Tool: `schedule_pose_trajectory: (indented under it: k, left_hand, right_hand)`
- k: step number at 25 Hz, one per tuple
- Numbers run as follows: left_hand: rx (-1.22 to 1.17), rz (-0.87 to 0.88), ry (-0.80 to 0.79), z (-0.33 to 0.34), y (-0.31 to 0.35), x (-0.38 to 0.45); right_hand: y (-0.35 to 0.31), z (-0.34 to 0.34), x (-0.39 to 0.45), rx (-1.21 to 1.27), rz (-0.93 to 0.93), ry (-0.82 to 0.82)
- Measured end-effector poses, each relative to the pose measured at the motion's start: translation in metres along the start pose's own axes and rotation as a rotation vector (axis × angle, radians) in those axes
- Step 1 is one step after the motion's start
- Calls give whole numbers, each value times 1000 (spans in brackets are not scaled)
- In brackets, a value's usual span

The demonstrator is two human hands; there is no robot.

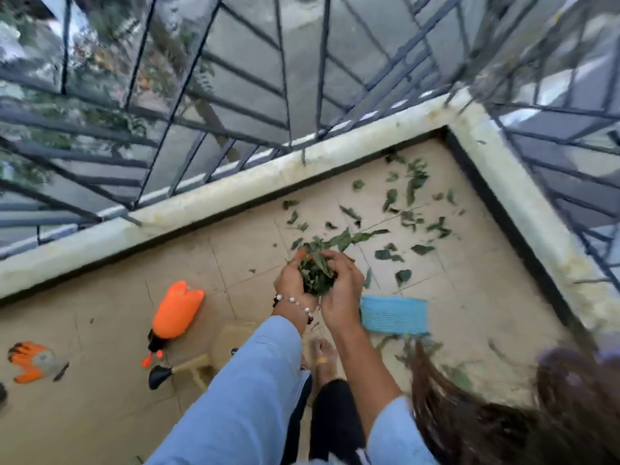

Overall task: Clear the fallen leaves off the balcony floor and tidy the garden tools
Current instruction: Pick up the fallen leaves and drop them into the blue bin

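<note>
Both our hands are cupped together around a wad of leaves [317,273]: left hand [293,280] and right hand [342,290] pressed inward so nothing spills. Blue dustpan-like tray [394,315] sits just beside the right hand, likely the dump target. Orange spray bottle [176,310] and glove [32,362] lie off left, not yet tidied. Loose leaves [416,182] are scattered toward the corner by the railing [285,95].
</note>
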State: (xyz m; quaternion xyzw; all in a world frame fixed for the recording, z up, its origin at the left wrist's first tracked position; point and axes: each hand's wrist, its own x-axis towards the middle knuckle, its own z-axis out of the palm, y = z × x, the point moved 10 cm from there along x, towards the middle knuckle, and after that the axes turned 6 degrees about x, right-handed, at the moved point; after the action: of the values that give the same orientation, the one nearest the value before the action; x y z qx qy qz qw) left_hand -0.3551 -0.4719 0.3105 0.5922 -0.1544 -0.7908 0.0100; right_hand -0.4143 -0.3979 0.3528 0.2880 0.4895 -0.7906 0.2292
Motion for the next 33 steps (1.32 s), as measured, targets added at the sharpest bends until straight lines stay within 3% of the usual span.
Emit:
schedule_pose_trajectory:
  k: [4,9,11,13,15,20,26,31,33]
  left_hand:
    - [152,30,-118,55,-40,-92]
    - [537,29,-202,94,-128,-146]
    - [712,-18,-279,115,-206,-180]
    - [821,-22,-273,123,-240,-189]
    - [920,-89,-388,133,-314,-217]
    - [964,-178,-527,145,-489,-274]
    - [1299,-50,-603,177,-577,-310]
    - [1492,18,-748,225,-644,-301]
    - [1423,-42,-688,246,-666,-285]
  right_hand:
    - [-75,-38,-60,-164,-183,24]
    - [-136,-138,-107,-11,-343,203]
    - [-165,-217,-132,122,-418,314]
    - [-173,-248,-140,197,-391,351]
    - [-193,-318,-164,263,-396,433]
    - [-251,-476,-234,385,-474,634]
    - [-296,-552,-261,619,-543,564]
    - [-330,-605,-225,585,-585,551]
    - [-342,-633,-202,561,-544,608]
